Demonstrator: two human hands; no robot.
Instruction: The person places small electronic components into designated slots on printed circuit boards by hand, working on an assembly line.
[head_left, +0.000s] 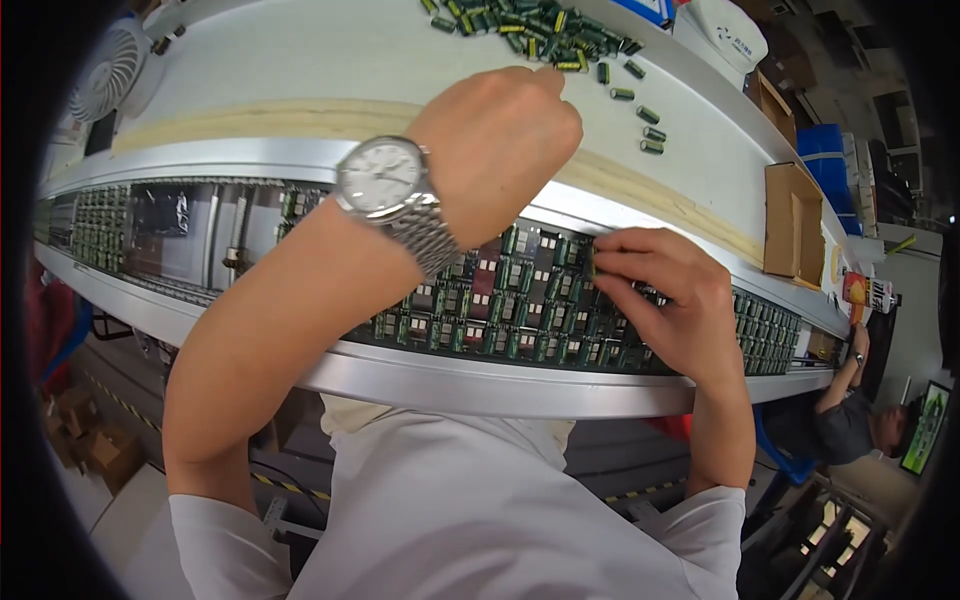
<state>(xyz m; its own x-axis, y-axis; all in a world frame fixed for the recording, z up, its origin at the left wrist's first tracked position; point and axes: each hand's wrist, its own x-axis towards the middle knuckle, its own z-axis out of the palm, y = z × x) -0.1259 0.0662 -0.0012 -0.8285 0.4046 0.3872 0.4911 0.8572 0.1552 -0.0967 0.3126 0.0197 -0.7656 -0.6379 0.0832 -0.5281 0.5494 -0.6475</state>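
My left hand (500, 135), with a metal watch (383, 178) at the wrist, reaches across the rail to the near edge of a pile of green capacitors (535, 28). Its fingers bend down out of sight behind the knuckles, so whether they hold anything is hidden. Over the circuit boards (500, 300), my right hand (670, 290) pinches a small green capacitor (593, 262) between thumb and fingertips. Rows of green capacitors and pale components stand on these boards.
A metal rail (480, 392) edges the near side of the line. Several loose capacitors (648, 114) lie right of the pile. An open cardboard box (793, 225) stands at the right, a white fan (110, 68) at the far left. Another person (850, 430) sits at the right.
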